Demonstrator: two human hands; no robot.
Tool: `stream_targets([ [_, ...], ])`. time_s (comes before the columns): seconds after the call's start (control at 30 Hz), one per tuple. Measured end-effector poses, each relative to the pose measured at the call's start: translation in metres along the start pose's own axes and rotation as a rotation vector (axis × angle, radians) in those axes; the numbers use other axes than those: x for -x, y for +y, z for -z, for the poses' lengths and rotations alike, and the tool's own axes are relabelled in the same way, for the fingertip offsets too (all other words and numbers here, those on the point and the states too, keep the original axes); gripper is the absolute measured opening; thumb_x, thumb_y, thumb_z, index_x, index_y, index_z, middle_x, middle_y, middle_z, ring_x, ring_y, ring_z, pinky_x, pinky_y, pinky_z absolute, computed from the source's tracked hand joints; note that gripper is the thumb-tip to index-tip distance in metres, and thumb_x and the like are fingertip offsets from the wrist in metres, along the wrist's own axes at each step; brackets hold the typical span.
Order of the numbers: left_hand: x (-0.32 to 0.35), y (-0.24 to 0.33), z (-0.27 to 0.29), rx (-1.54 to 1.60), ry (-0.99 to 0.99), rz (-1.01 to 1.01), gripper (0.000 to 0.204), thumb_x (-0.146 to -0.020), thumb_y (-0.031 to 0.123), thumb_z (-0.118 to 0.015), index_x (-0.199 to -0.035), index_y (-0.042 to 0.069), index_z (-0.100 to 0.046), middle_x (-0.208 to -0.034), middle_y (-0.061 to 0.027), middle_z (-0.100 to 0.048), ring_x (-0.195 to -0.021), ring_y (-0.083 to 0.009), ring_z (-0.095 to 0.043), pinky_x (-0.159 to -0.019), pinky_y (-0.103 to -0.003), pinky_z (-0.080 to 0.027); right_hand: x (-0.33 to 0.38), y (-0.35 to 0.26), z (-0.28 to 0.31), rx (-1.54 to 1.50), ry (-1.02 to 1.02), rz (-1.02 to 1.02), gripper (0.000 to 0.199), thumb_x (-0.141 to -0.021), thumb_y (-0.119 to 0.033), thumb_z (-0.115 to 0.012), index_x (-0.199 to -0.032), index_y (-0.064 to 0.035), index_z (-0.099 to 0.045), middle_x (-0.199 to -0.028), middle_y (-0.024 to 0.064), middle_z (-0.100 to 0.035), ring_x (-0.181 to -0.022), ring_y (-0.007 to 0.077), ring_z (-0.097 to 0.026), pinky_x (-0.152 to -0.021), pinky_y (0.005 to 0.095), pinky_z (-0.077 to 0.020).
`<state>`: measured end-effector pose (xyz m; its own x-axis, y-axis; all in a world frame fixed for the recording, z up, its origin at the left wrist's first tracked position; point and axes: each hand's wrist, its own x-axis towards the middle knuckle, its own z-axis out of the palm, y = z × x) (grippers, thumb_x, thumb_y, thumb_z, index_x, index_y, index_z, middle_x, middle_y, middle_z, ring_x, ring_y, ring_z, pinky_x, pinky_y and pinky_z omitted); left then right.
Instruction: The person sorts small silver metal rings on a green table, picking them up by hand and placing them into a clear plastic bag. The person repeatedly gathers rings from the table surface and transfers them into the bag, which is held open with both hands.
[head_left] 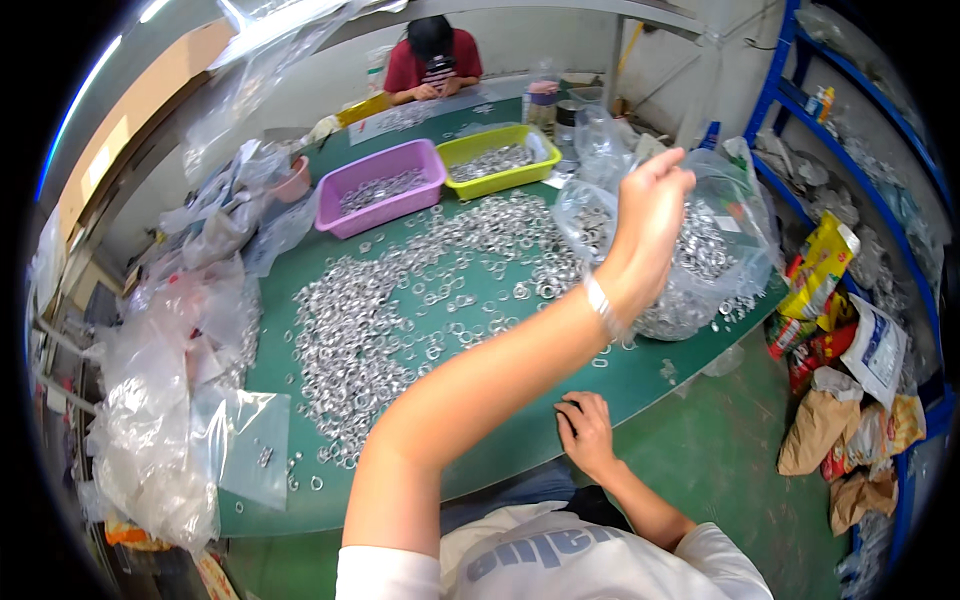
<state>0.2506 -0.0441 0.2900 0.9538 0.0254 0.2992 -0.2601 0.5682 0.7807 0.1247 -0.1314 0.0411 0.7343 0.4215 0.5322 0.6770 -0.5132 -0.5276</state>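
Observation:
My left arm reaches across the table, and my left hand is raised over the clear plastic bags at the right. Its fingers stretch out with nothing visible in them. Beneath and beside it, a large clear bag and a smaller clear bag hold small silver metal rings. My right hand rests on the table's near edge, its fingers loosely bent and apart, with no object in it. A broad spread of loose silver rings covers much of the green table.
A purple bin and a yellow-green bin, both with rings, stand at the back. Crumpled plastic bags pile up at left. Across the table sits a person in red. Blue shelving and snack packets are at right.

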Motion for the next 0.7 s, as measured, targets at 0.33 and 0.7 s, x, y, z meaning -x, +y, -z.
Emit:
stream_targets([
  [0.33,0.212,-0.005,0.211,-1.713,0.187,0.261,0.075,-0.078,0.039,-0.067,-0.133,0.0,-0.035,-0.139,-0.0277,-0.029,-0.129,-0.0451,-0.026,-0.102,-0.058,-0.024,-0.081,0.003,-0.006,-0.227,-0.42,0.138,0.07,-0.07,-0.023,-0.074,-0.13,-0.0038,-0.043,-0.132,0.0169,-0.041,-0.127,0.0363,-0.033,-0.104,0.044,-0.0282],
  [0.7,0.265,-0.027,0.221,-1.84,0.081,0.181,0.05,-0.077,0.016,-0.066,-0.123,0.011,-0.051,-0.127,-0.0119,-0.042,-0.125,-0.0407,-0.031,-0.099,-0.058,-0.028,-0.116,0.015,-0.045,-0.124,-0.677,0.329,0.06,-0.077,-0.044,-0.066,-0.127,-0.0139,-0.05,-0.135,0.0113,-0.041,-0.13,0.0329,-0.031,-0.108,0.0503,-0.0217],
])
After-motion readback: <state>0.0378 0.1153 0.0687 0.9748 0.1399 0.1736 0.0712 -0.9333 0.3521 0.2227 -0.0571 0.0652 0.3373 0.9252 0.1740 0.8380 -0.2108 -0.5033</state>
